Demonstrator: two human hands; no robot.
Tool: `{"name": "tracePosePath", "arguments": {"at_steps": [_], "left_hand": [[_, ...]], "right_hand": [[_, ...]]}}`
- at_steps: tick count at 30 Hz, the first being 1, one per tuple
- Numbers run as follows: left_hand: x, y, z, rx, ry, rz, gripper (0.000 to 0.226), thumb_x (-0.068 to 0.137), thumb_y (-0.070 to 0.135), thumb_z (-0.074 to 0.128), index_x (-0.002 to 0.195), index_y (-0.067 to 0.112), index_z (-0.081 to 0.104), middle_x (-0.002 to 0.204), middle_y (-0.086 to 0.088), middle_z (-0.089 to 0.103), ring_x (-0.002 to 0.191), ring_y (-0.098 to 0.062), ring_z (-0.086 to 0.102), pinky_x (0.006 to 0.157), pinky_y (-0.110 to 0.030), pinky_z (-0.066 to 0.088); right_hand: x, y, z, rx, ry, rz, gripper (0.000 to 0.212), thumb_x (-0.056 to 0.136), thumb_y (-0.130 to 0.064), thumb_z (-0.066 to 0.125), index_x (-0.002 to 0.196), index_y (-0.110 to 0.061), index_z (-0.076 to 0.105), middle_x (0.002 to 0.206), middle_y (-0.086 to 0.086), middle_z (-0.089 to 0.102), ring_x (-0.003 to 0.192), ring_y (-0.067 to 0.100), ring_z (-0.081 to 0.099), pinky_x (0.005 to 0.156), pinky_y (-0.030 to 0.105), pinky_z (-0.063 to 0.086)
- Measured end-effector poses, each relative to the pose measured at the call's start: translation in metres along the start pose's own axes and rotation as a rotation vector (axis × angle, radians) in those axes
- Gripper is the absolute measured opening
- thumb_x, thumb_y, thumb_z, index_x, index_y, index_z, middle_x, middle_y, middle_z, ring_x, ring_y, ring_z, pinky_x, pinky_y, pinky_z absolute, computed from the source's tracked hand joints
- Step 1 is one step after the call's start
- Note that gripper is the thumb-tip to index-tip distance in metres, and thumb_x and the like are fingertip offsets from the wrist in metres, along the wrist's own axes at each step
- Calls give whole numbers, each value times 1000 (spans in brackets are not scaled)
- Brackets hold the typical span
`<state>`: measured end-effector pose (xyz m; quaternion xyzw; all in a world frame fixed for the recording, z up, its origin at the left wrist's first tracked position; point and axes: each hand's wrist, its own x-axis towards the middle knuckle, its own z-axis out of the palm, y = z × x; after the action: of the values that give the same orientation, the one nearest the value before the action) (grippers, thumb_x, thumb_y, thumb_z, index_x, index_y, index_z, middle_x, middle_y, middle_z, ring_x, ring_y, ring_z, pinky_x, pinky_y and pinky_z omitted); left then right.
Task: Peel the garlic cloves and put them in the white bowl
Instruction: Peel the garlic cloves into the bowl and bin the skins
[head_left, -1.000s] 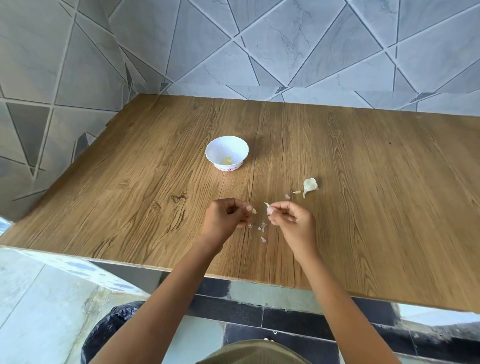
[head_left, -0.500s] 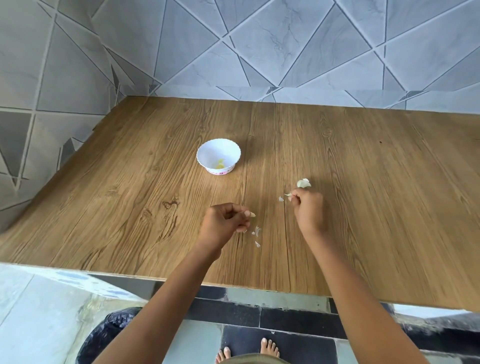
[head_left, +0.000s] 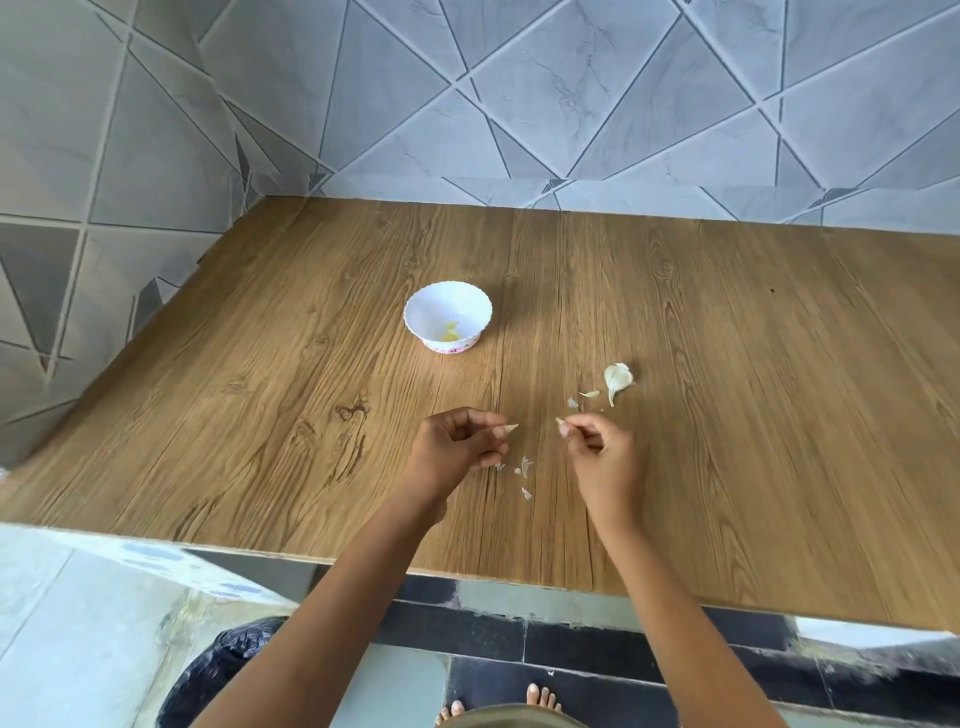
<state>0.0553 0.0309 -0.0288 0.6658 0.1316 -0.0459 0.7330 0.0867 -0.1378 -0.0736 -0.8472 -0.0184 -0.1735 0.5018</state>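
Observation:
The white bowl stands on the wooden table beyond my hands, with a yellowish peeled clove inside. My left hand pinches a garlic clove; only its pale tip shows past my fingers. A short way to the right, my right hand pinches a small pale piece between thumb and fingertip; I cannot tell if it is skin or clove. An unpeeled garlic piece lies on the table just beyond my right hand.
Scraps of garlic skin lie between my hands, and more scraps lie beside the garlic piece. Tiled walls close the table's far and left sides. A black bag sits on the floor under the near edge.
Half a second ago my right hand was stretched out to the scraps beside the garlic piece. It has now come back close to my left hand, which has stayed in place.

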Motion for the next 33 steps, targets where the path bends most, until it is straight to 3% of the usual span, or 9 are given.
{"name": "tracePosePath", "arguments": {"at_steps": [3, 7, 15, 18, 21, 24, 27, 31, 33], "left_hand": [[-1, 1, -3, -4, 1, 2, 6, 86, 3, 66, 90, 6, 69, 73, -8, 68, 67, -11, 64, 62, -17, 54], [-3, 1, -4, -9, 6, 4, 6, 86, 3, 65, 90, 5, 69, 74, -9, 68, 66, -10, 64, 62, -17, 53], [-1, -2, -8, -8, 14, -1, 9, 86, 3, 65, 94, 2, 68, 78, -12, 68, 70, -11, 65, 66, -17, 54], [0, 0, -8, -14, 11, 5, 11, 86, 4, 65, 96, 0, 68, 79, -12, 67, 70, -11, 65, 66, -17, 54], [1, 1, -4, -18, -4, -3, 10, 86, 4, 66, 96, 2, 68, 76, -10, 68, 68, -10, 64, 62, -16, 52], [0, 1, -3, -34, -76, -46, 9, 86, 5, 66, 94, 5, 69, 76, -8, 70, 70, -10, 66, 65, -18, 54], [-1, 0, -5, -32, -122, -73, 10, 86, 5, 64, 94, 6, 69, 76, -6, 71, 70, -11, 67, 67, -19, 56], [-2, 1, -9, 70, -151, -43, 10, 85, 7, 66, 95, 5, 70, 72, -1, 71, 67, -7, 65, 63, -16, 52], [-3, 3, -9, 126, -155, -23, 8, 84, 6, 67, 92, 6, 70, 70, 0, 70, 65, -7, 65, 64, -17, 53]], "right_hand": [[23, 9, -6, -147, 86, -49, 7, 79, 2, 71, 82, -5, 72, 74, 5, 71, 64, 17, 65, 59, 26, 50], [44, 18, -7, -306, 95, -51, 5, 78, 3, 72, 77, -2, 69, 70, 10, 69, 58, 22, 64, 55, 22, 40], [39, 18, -11, -338, 145, -72, 10, 80, 5, 68, 87, -1, 72, 71, 14, 69, 59, 27, 63, 58, 22, 39], [28, 9, -17, -222, 135, -73, 14, 81, 6, 67, 92, -2, 72, 77, 9, 70, 64, 21, 64, 61, 23, 43], [7, -8, -14, -28, -57, -47, 14, 82, -2, 69, 95, -8, 71, 83, -2, 71, 70, 9, 65, 64, 14, 51], [-10, -29, -8, 279, -332, 251, 9, 84, -15, 70, 91, -19, 70, 85, -3, 72, 75, 9, 69, 71, 18, 55], [-15, -42, -5, 612, -435, 524, 10, 83, -12, 69, 93, -11, 72, 85, 4, 74, 80, 14, 71, 74, 21, 56], [-15, -44, -6, 678, -471, 608, 8, 80, -10, 70, 88, -8, 72, 79, 6, 73, 76, 16, 69, 76, 26, 56], [-14, -43, -7, 630, -477, 557, 3, 81, -8, 70, 84, -9, 71, 73, 5, 70, 71, 16, 64, 69, 23, 55]]}}
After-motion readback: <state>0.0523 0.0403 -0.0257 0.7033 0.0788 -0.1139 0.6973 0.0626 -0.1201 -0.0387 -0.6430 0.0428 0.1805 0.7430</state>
